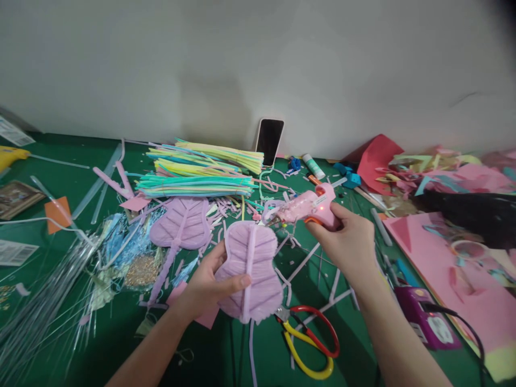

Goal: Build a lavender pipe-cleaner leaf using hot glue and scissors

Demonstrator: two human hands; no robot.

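Observation:
My left hand [217,285] grips a lilac fan-shaped piece [264,269] built from pipe cleaners, its thumb lying across the raised middle rib. A thin lilac stem [252,355] hangs from its lower end. In my right hand [346,236] is a pink hot glue gun [308,207], its nozzle pointing left near the top edge of the lilac piece. Whether the nozzle touches it I cannot tell. Just beyond my left hand a similar lilac fan [181,223] with a wrapped handle lies on the table. Red-and-yellow-handled scissors [312,338] rest below the held piece.
Bundles of pastel pipe cleaners [201,169] lie at the back, beside a phone [270,140] leaning on the wall. A glue stick [313,165] is right of it. Pink paper [427,242] and a purple plug box [425,317] sit at right. Grey wires [48,301] spread at left.

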